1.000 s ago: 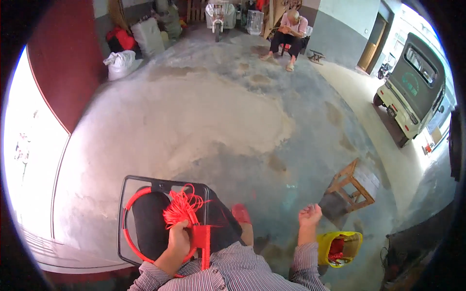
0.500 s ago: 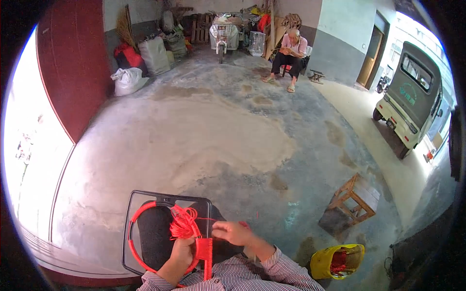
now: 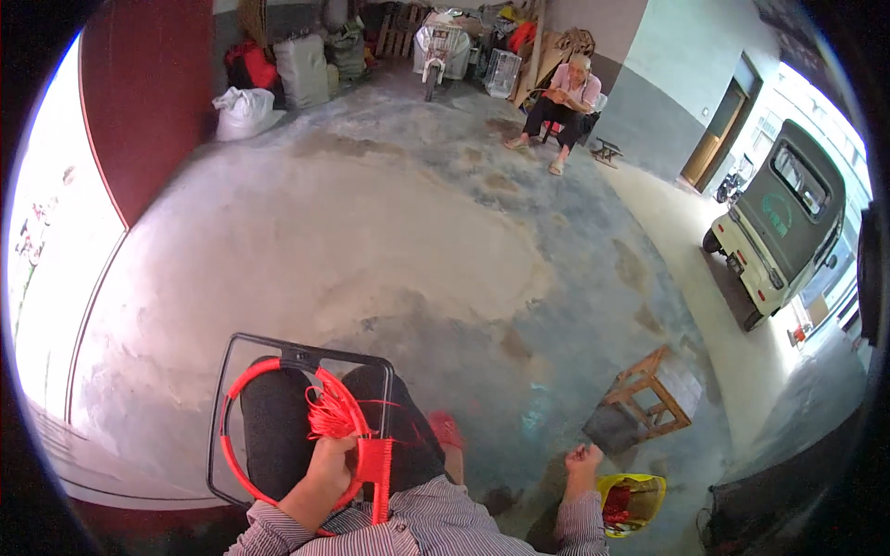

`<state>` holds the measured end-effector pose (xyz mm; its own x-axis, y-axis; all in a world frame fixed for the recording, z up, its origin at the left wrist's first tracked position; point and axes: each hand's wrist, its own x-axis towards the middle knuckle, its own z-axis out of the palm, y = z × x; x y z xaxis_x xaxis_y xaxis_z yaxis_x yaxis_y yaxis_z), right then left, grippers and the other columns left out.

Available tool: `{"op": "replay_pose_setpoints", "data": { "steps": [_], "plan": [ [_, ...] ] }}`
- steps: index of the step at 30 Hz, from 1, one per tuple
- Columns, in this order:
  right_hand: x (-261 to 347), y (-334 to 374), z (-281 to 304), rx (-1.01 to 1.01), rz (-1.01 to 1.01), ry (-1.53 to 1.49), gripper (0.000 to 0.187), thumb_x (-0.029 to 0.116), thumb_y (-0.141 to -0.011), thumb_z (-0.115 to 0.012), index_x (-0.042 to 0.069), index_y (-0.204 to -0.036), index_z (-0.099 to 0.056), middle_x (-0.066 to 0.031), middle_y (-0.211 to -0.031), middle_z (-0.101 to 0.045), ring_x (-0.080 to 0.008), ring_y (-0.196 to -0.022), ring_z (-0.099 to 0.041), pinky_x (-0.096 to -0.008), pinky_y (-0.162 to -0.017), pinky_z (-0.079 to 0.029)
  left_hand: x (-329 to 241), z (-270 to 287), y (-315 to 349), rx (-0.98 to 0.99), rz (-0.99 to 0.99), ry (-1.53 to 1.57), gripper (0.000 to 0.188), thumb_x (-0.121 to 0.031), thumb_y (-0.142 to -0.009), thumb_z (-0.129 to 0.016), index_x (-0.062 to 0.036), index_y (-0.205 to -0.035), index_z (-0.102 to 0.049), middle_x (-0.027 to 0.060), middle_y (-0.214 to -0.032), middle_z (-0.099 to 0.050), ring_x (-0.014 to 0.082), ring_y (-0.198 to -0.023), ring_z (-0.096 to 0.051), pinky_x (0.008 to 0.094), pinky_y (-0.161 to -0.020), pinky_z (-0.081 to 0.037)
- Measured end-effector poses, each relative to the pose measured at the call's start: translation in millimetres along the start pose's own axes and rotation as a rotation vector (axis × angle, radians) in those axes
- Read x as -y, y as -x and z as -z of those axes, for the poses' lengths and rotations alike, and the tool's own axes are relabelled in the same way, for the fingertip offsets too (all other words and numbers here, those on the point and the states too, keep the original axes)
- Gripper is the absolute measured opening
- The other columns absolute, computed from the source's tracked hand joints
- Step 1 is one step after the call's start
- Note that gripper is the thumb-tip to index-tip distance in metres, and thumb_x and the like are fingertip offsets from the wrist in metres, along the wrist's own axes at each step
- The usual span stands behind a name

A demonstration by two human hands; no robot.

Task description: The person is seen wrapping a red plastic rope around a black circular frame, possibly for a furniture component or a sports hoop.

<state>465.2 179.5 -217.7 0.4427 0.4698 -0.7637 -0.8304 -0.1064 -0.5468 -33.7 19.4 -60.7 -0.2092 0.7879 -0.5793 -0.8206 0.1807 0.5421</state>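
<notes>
My left hand (image 3: 331, 463) is closed around the side of a red-wrapped hoop (image 3: 243, 385) and the base of a loose bundle of red cord (image 3: 332, 412). A band of red cord wrapping (image 3: 375, 461) lies beside that hand, on the hoop's right. Behind the hoop, over my knees, stands a black rectangular frame (image 3: 215, 422). A thin strand runs right from the bundle and fades from sight. My right hand (image 3: 582, 459) is out to the right, above the yellow bucket (image 3: 656, 500), fingers curled in; what they hold, if anything, is too small to make out.
A wooden stool (image 3: 654, 394) lies on the concrete floor to the right. Red material (image 3: 619, 508) is inside the bucket. Farther off, a person (image 3: 565, 97) sits on a chair, a three-wheeler (image 3: 783, 218) is parked at right, and white sacks (image 3: 243, 116) stand by the left wall.
My right hand has swung from beside the hoop far out to the right, near the yellow bucket. My left hand still grips the hoop and cord bundle. The view has shifted slightly.
</notes>
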Motion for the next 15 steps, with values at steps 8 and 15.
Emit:
{"op": "replay_pose_setpoints", "data": {
  "steps": [8,15],
  "plan": [
    [16,-32,69,-0.253,0.051,-0.091,0.035,0.042,-0.094,-0.045,0.010,-0.081,-0.048,-0.0008,-0.062,-0.050,-0.0141,-0.055,-0.047,-0.0279,-0.048,-0.038,-8,-11,3,0.010,0.015,-0.059,0.021,-0.002,-0.089,-0.048,0.0042,-0.107,-0.057,0.0139,-0.100,-0.065,0.0264,-0.091,-0.065,0.0399,-0.083,-0.053],
    [22,2,21,-0.188,0.005,-0.159,0.028,0.038,-0.092,-0.050,0.011,-0.084,-0.052,-0.0009,-0.061,-0.050,-0.0144,-0.055,-0.049,-0.0276,-0.048,-0.038,-3,1,-1,0.028,-0.019,-0.079,0.022,-0.004,-0.090,-0.048,0.0049,-0.106,-0.059,0.0143,-0.102,-0.065,0.0265,-0.091,-0.065,0.0400,-0.084,-0.053]
  ]
}}
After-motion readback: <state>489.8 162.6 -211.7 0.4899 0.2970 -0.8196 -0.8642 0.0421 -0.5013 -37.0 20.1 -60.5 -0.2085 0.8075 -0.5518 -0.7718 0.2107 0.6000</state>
